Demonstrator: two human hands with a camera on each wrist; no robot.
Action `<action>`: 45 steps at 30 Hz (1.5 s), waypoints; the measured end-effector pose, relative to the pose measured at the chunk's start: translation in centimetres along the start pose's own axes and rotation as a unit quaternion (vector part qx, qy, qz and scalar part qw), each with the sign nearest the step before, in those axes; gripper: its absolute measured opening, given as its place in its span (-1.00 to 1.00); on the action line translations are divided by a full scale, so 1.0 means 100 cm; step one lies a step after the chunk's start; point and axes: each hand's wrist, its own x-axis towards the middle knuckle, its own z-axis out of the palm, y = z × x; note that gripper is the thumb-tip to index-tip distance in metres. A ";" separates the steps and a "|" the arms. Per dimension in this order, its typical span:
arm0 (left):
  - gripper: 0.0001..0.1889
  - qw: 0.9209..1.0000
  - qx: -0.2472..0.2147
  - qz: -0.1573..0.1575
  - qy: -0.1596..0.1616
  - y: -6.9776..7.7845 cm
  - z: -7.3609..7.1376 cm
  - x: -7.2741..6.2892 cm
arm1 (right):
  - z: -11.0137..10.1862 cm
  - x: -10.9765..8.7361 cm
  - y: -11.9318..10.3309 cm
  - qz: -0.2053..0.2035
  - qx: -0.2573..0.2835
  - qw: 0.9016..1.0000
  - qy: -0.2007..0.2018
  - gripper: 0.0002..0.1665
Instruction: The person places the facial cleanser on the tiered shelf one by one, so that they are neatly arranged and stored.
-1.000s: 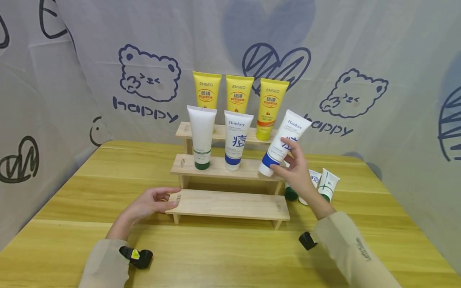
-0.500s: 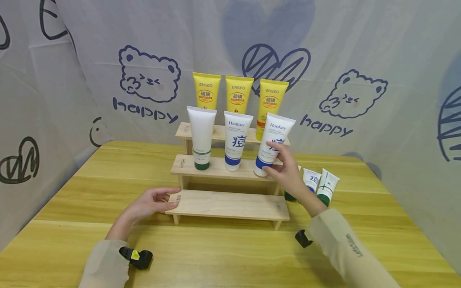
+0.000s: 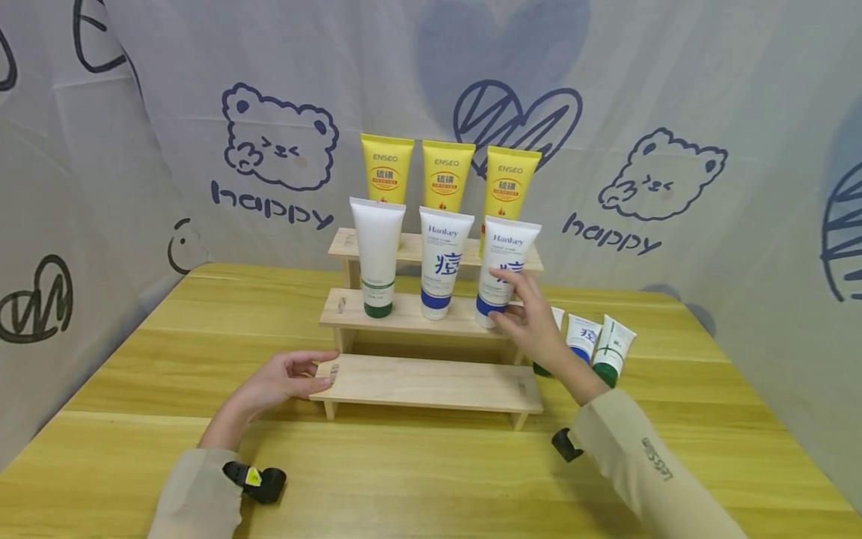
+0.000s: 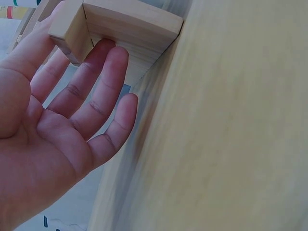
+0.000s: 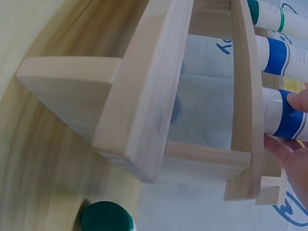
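Note:
My right hand (image 3: 539,322) pinches a white squeeze tube with a blue band (image 3: 506,243) between thumb and fingers. It stands upright at the right end of the middle tier of a wooden three-step stand (image 3: 431,382). In the right wrist view the tube's white cap (image 5: 270,110) meets that shelf board. On the same tier stand a matching blue-banded tube (image 3: 444,251) and a white tube with a green cap (image 3: 377,251). My left hand (image 3: 279,382) holds the left end of the lowest step, thumb and fingers about its edge.
Several yellow tubes (image 3: 387,168) stand on the top tier, partly hidden. Right of the stand lie more tubes, among them a blue-banded one (image 3: 582,333) and a green-capped one (image 3: 613,348). A patterned cloth (image 3: 397,67) hangs behind the wooden table (image 3: 404,479).
The right hand has moved left with the blue-banded tube, which has gone from tilted to upright in line with the others on the middle tier. The left hand has stayed still.

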 end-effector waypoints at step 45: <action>-0.43 1.000 -0.009 0.013 -0.003 -0.001 0.001 0.000 | -0.057 -0.056 0.015 -0.122 -0.089 0.977 0.149 -0.63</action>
